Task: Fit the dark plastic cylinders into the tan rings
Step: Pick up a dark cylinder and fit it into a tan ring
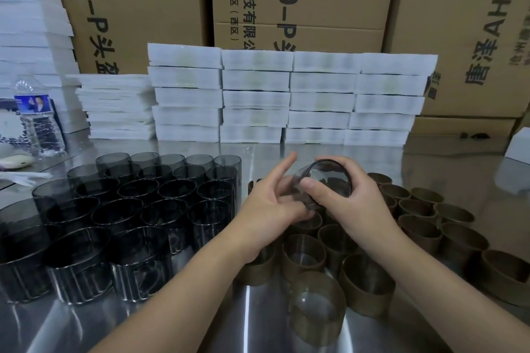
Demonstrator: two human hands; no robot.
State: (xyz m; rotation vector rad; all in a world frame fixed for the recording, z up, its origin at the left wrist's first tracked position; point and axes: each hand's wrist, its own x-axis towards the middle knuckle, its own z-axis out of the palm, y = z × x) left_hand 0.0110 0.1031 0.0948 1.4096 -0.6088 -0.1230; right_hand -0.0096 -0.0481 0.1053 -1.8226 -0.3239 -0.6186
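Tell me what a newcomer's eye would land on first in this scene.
First, the two hands at centre: the right hand grips a tilted dark cylinder while the left hand touches its lower end. Next, the dense block of dark cylinders standing on the left and the cluster of tan rings on the right. Behind them, stacks of white foam packs line up before cardboard boxes.

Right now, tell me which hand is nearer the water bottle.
Left. The left hand sits right of the water bottle; the right hand, gripping a dark cylinder, lies farther right.
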